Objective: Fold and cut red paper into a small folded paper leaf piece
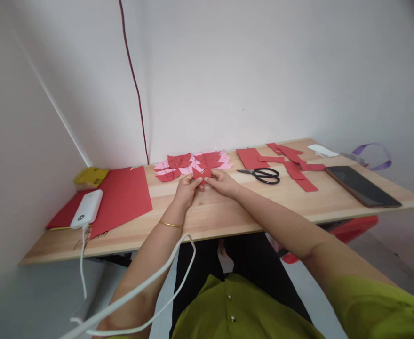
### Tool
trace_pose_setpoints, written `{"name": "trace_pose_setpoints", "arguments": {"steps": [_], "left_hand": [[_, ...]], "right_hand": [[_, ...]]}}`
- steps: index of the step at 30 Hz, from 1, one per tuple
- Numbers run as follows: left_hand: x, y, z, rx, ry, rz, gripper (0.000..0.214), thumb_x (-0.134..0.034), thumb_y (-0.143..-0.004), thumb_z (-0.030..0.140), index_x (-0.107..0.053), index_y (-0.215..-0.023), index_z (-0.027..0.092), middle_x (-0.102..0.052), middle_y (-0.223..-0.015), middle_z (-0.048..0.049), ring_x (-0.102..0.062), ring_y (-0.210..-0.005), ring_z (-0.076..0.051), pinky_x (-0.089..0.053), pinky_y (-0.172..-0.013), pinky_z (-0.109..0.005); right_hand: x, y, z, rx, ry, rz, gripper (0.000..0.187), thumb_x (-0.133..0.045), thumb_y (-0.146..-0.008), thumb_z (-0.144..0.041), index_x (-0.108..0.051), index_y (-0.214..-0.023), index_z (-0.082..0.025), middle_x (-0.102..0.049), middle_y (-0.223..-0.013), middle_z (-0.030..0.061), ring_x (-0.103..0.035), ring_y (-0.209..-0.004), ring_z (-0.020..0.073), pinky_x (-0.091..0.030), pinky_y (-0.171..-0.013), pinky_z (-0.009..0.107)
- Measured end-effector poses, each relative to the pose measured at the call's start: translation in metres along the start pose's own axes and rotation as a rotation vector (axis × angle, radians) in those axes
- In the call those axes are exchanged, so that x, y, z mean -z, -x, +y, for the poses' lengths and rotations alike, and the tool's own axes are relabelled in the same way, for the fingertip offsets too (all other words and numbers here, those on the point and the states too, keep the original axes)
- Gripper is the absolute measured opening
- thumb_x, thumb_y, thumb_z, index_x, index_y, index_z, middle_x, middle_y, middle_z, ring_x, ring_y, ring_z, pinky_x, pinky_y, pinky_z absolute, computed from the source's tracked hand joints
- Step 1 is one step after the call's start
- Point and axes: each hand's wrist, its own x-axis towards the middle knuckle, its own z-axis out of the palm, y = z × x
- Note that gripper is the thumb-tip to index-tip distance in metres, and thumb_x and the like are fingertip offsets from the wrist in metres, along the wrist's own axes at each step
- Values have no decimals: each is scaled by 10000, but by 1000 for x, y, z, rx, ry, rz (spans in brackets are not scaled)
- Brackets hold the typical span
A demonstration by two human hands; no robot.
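Note:
Between my two hands, just above the wooden table (210,214), is a small folded red paper piece (202,174) with pointed upper corners. My left hand (186,189) pinches its left side, thumb in front. On its right side my right hand (222,182) grips it in the same way, the thumbs nearly meeting. Right behind the hands lie several folded red paper pieces (179,161) and pink paper pieces (163,165). Black-handled scissors (266,175) rest to the right of my right hand, blades pointing left. The fingers behind the paper are mostly hidden.
Red sheets (125,200) lie at left with a white power bank (87,209) and a yellow packet (91,178). Its white cable (147,278) crosses over my left forearm. To the right are a red paper stack (248,157), red strips (295,170) and a phone (362,185).

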Motion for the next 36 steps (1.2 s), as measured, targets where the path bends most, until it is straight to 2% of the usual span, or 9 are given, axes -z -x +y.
{"name": "trace_pose_setpoints", "arguments": {"steps": [11, 18, 26, 31, 36], "left_hand": [[-2, 3, 4, 44, -22, -41, 216, -737, -665, 275, -642, -784, 122, -572, -620, 14, -483, -528, -73, -393, -540, -209], [-2, 3, 7, 56, 12, -66, 214, -720, -683, 289, -639, -787, 120, -572, -610, 6, -491, -538, -80, -401, -557, -221], [0, 2, 2, 44, -100, 14, 201, -722, -685, 296, -641, -735, 119, -568, -561, 7, -492, -516, -81, -384, -541, -215], [1, 1, -2, 40, -128, 25, 213, -736, -663, 303, -636, -713, 122, -572, -576, 12, -486, -522, -79, -384, -555, -220], [2, 1, -2, 23, -161, -22, 207, -713, -697, 312, -631, -719, 122, -578, -574, 9, -499, -533, -83, -387, -572, -220]], "right_hand": [[3, 1, 3, -9, -69, -100, 309, -574, -841, -455, -651, -805, -157, -689, -804, 38, -641, -809, 173, -491, -833, 323], [3, 1, 3, -3, -65, -83, 303, -554, -852, -452, -637, -795, -166, -677, -791, 30, -635, -800, 173, -493, -829, 330], [4, -1, 10, -71, 12, 19, 250, -619, -785, -392, -655, -829, -149, -693, -847, 45, -623, -821, 177, -483, -814, 318], [4, -1, 6, -96, 19, 19, 240, -629, -764, -379, -666, -825, -150, -700, -879, 48, -622, -843, 177, -478, -828, 308], [5, 0, -2, -57, 59, -105, 248, -546, -826, -355, -673, -747, -157, -700, -831, 41, -623, -835, 174, -468, -853, 300]]}}
